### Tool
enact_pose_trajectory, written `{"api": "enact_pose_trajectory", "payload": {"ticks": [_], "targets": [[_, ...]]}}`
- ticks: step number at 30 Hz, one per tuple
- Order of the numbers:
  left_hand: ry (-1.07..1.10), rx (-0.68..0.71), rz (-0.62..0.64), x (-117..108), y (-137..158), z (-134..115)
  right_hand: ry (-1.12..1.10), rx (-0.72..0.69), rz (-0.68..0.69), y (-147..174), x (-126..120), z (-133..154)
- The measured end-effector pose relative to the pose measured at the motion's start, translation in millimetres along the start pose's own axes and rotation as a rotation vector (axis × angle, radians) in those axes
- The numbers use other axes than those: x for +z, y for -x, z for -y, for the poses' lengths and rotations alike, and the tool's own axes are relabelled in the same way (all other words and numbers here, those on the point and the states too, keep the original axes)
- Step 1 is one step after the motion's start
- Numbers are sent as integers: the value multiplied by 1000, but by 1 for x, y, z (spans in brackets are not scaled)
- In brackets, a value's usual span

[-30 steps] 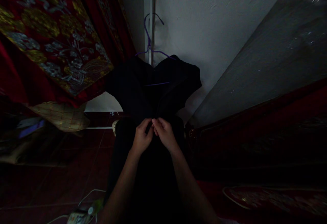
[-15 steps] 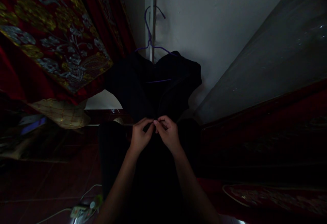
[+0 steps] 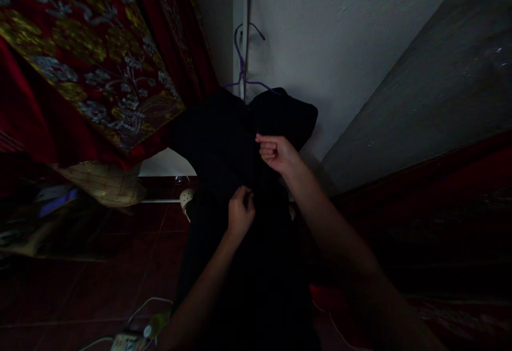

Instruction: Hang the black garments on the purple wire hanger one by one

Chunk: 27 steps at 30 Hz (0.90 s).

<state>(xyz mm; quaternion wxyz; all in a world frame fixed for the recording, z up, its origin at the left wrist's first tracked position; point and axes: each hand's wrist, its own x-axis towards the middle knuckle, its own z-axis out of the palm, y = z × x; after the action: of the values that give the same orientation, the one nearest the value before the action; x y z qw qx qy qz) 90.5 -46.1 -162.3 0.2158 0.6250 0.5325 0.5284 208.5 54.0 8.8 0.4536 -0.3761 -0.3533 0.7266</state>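
While embroidered red cloth [image 3: 100, 57] crowds alongside, the left hand [image 3: 241, 213] pinches the dark garment [image 3: 214, 137], the right hand [image 3: 280, 154] closed, contents unclear.

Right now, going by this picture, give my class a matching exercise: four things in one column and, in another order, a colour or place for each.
Things:
1. Hanger
2. Left hand
3. Garment
4. Right hand

Colours and places:
A. Very dark, almost black
B. Higher of the two hands in view
C. Purple
D. Lower of the two hands in view

Pairs: 1-C, 2-D, 3-A, 4-B
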Motion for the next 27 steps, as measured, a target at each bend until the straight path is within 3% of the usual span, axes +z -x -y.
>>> {"api": "enact_pose_trajectory", "payload": {"ticks": [3,6,10,14,18,22,24,27], "targets": [[0,7,10,8,1,-1,-14,-35,32,-10,19,46],[4,24,42,6,-7,0,12,-66,12,-9,33,61],[36,100,88,-23,-45,-20,106,-191,26,5,35,46],[103,408,-122,-70,-110,-76,203,-394,65,21,35,33],[-93,609,-7,-98,-158,-117,276,-511,66,29,41,33],[-75,592,8,-106,-159,-133,312,-570,9,19,38,24],[44,547,-81,-112,-153,-141,335,-528,-22,11,31,10],[128,565,-318,-134,-156,-145,328,-410,-61,3,16,-16]]}}
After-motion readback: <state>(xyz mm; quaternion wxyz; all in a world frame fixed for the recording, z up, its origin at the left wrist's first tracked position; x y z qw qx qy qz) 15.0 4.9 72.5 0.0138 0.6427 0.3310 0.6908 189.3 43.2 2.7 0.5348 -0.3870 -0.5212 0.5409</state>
